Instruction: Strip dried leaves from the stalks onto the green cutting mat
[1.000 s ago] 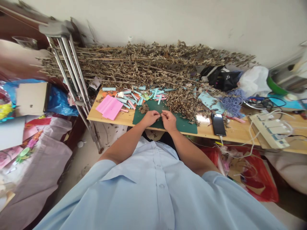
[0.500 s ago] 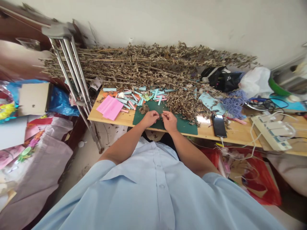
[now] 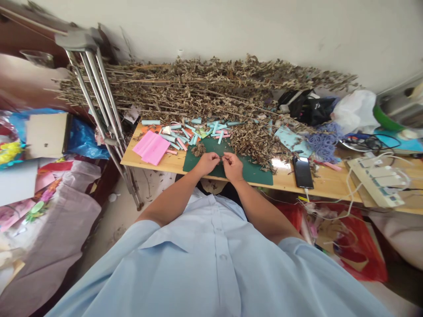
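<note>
Over the green cutting mat [image 3: 257,175] my left hand [image 3: 208,164] and my right hand [image 3: 233,167] work close together, fingertips pinched. Between them is a small dark bit of what looks like dried leaf [image 3: 222,158], too small to make out well; both hands seem to grip it. A little clump of crumbled dried leaves [image 3: 198,150] lies on the mat beyond my left hand. To the right, a heap of loose dried leaves [image 3: 256,147] covers part of the mat's far edge.
Long dried plant stalks [image 3: 198,88] lie along the wall. Rolled blue paper tubes [image 3: 151,122] and pink paper sheets [image 3: 152,147] sit at the left. A phone [image 3: 302,172], purple yarn [image 3: 325,143] and a power strip [image 3: 375,182] are at the right. Metal crutches [image 3: 99,97] lean at the table's left end.
My fingers have shifted slightly, with the right hand a touch closer to the left. The surrounding things look unmoved.
</note>
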`<action>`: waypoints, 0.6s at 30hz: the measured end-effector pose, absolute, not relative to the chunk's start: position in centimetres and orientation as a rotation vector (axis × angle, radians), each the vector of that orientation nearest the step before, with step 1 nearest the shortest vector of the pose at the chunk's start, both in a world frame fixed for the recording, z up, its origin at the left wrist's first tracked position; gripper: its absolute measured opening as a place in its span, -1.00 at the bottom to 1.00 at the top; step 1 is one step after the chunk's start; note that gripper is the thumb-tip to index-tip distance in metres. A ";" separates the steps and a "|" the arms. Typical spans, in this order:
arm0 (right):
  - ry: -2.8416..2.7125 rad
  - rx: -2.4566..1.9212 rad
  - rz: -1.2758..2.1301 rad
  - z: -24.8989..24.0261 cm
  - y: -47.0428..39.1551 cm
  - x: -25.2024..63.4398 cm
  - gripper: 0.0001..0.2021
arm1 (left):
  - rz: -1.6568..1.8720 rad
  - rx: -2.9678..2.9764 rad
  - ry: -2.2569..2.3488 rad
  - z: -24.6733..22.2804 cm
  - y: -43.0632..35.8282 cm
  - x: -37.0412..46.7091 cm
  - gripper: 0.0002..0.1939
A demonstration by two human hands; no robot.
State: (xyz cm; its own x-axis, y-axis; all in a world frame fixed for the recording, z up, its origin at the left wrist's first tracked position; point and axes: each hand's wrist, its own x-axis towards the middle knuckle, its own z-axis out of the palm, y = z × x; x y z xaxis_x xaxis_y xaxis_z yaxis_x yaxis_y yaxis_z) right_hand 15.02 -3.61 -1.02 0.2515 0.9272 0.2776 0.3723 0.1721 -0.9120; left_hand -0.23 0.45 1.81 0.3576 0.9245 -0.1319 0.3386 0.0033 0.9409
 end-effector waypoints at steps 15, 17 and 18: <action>-1.365 -1.388 0.642 -1.2 -3.6 15.1 -0.69 | 0.661 1.533 1.172 1.9 0.5 -0.2 -0.82; -1.374 -1.387 0.631 -1.2 -3.7 15.1 -0.69 | 0.655 1.578 1.193 2.3 0.3 -0.1 -0.82; -1.377 -1.385 0.632 -1.2 -3.7 15.1 -0.69 | 0.653 1.596 1.205 2.5 0.3 -0.1 -0.82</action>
State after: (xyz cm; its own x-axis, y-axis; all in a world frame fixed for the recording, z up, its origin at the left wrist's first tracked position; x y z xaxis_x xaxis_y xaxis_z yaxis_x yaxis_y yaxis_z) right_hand 15.08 -3.73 -1.22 0.2024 0.9352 0.2907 0.3899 0.1954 -0.8999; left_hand -0.11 0.27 2.55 0.3602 0.9226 -0.1384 0.3876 -0.0131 0.9218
